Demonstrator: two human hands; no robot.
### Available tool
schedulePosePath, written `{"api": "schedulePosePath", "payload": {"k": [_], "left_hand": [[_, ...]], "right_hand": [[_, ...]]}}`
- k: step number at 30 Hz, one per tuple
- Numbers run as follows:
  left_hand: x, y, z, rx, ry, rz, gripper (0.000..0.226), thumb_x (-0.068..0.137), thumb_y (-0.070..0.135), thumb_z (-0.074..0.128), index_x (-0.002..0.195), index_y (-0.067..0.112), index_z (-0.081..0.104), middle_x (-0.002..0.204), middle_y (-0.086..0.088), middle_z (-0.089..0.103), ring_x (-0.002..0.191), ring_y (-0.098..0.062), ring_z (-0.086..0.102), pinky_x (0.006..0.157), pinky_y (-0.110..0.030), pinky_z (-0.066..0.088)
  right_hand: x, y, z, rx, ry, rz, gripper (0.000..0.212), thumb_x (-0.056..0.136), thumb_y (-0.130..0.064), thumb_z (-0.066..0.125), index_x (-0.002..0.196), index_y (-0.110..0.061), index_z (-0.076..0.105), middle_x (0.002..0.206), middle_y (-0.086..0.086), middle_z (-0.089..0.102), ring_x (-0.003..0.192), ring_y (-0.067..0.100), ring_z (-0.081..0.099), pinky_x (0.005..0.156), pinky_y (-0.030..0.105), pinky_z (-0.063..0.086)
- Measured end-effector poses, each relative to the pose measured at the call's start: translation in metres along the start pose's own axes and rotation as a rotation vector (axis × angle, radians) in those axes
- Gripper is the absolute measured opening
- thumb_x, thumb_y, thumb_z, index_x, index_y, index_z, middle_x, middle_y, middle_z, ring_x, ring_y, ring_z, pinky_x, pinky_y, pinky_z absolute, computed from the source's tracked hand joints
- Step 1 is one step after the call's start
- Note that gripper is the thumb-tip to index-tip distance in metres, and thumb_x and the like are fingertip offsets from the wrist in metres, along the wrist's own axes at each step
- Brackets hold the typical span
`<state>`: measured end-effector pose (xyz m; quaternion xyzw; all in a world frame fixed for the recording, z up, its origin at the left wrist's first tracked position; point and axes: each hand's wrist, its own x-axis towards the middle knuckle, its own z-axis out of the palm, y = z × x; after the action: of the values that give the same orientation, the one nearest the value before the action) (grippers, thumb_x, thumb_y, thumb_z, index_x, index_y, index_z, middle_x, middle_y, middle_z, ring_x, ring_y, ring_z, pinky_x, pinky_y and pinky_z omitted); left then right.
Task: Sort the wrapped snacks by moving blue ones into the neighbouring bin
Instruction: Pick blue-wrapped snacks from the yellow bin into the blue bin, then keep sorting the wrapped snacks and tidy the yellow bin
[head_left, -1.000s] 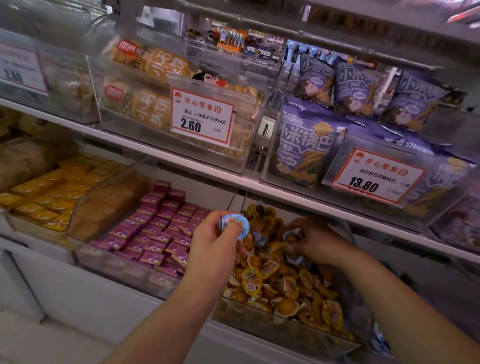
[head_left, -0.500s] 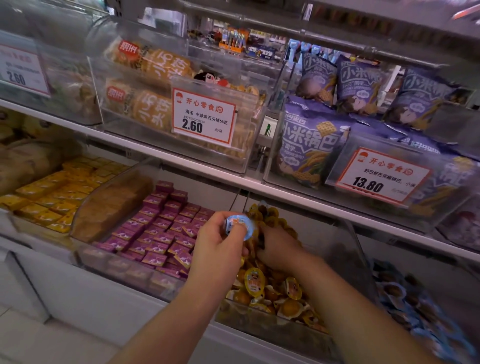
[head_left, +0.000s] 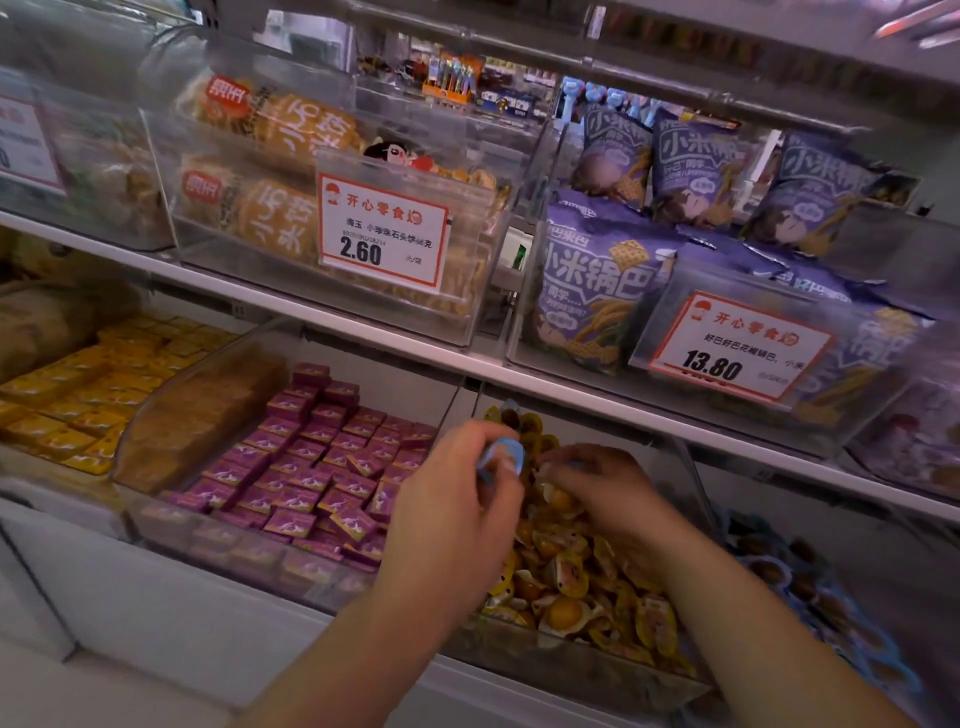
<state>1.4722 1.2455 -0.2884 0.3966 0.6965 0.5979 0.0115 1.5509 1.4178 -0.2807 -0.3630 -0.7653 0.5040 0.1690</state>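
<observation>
My left hand (head_left: 457, 499) pinches a blue wrapped snack (head_left: 501, 457) between thumb and fingertips, holding it up above the left edge of the clear bin of yellow snacks (head_left: 582, 670). The snack is a small round cup with a pale blue rim and a lighter, printed lid; it stands nearly on edge, its lid turned towards me and a little to the right, so it has no real long axis (round as a coin). Motion blur hides the print.

My right hand (head_left: 608, 493) is just beside it, down among the yellow snacks (head_left: 566, 582), fingers curled into the pile near the back of the bin; whether they grip one I cannot tell.

The yellow snacks are the same round cup shape, orange-yellow, heaped loosely. To the right, past a clear divider, the neighbouring bin (head_left: 883, 582) holds blue-rimmed cups (head_left: 810, 587) with dark centres. To the left lies a bin of purple square packets (head_left: 311, 467), then one of yellow square packets (head_left: 78, 395).

On the shelf above stand purple snack bags (head_left: 592, 291) behind a price tag (head_left: 737, 345) reading 13.80, and orange bags (head_left: 280, 218) behind a tag (head_left: 382, 234) reading 2.60.
</observation>
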Motion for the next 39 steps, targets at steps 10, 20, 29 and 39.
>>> {"api": "schedulePosePath", "payload": {"k": [10,20,29,39], "left_hand": [[-0.007,-0.008,0.071,0.016,-0.12,-0.023,0.023,0.099,0.026,0.056,0.108,0.047,0.056,0.102,0.026,0.063,0.098,0.007,0.058,0.078,-0.006,0.044],[-0.012,0.007,0.115,0.141,-0.336,0.261,0.049,0.1,0.038,0.044,0.147,0.025,0.043,0.142,0.007,0.052,0.131,-0.006,0.046,0.108,-0.026,0.038],[-0.012,-0.004,0.109,0.097,-0.394,0.235,0.058,0.098,0.063,0.033,0.147,0.032,0.041,0.143,0.017,0.048,0.125,0.008,0.047,0.102,-0.016,0.04],[-0.023,0.003,0.106,0.266,-0.39,0.485,0.032,0.101,0.034,0.044,0.125,0.024,0.062,0.125,0.011,0.059,0.113,-0.011,0.059,0.086,-0.043,0.053]], "right_hand": [[-0.056,0.019,-0.043,0.94,-0.084,0.283,0.039,0.089,-0.011,0.055,0.123,0.006,0.061,0.097,0.019,0.06,0.072,0.022,0.06,0.064,0.033,0.045],[-0.06,0.032,-0.052,0.743,-0.024,0.128,0.033,0.093,-0.027,0.066,0.122,-0.01,0.067,0.113,0.012,0.073,0.107,0.025,0.069,0.091,0.041,0.054],[-0.067,0.051,-0.119,0.606,0.177,-0.049,0.014,0.095,-0.012,0.064,0.107,-0.007,0.069,0.081,0.008,0.067,0.058,0.017,0.06,0.04,0.022,0.037],[-0.064,0.118,-0.188,0.065,0.561,-0.019,0.028,0.093,-0.012,0.058,0.086,-0.031,0.076,0.087,-0.016,0.075,0.091,0.004,0.07,0.069,0.01,0.053]]}}
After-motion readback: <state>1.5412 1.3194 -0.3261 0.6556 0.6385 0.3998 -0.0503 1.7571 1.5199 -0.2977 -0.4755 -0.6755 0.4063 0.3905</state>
